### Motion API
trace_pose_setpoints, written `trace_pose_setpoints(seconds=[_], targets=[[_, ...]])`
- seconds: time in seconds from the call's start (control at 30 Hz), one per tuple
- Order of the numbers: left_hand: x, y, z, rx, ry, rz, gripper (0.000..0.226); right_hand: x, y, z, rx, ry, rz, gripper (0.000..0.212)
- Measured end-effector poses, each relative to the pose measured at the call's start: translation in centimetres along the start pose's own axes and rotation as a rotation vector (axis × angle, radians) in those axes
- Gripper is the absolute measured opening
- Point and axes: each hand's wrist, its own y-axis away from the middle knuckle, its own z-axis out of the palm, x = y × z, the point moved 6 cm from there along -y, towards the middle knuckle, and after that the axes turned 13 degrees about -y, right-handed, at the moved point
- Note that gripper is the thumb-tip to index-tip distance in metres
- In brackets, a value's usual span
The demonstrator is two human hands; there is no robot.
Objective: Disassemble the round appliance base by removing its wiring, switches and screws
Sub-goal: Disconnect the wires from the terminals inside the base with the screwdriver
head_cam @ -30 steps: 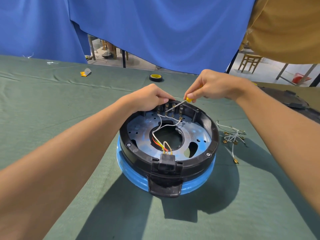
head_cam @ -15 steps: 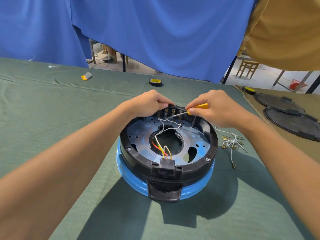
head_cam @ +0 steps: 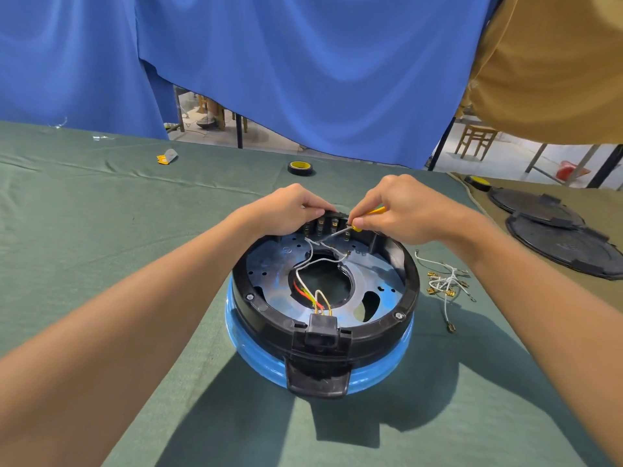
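The left hand (head_cam: 290, 210) grips the far rim of the round base (head_cam: 409, 284); the right hand (head_cam: 401, 210) pinches a yellow-handled screwdriver (head_cam: 357, 226). White, red and yellow wires (head_cam: 303, 291) lie inside the base.

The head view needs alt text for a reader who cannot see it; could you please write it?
A person's right hand holds a yellow-handled screwdriver to the terminals at the far rim of a round black-and-blue appliance base, which the left hand grips. Loose white wires lie on the green cloth to its right.
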Motion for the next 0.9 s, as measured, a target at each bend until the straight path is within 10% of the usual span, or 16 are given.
trace_pose_setpoints(seconds=[0.9], targets=[[-2.2, 1.5, -2.6, 0.285, 0.201, -0.192, 0.049, -1.1, 3.5, 0.8, 0.252, 0.010, -0.023, 0.019]])
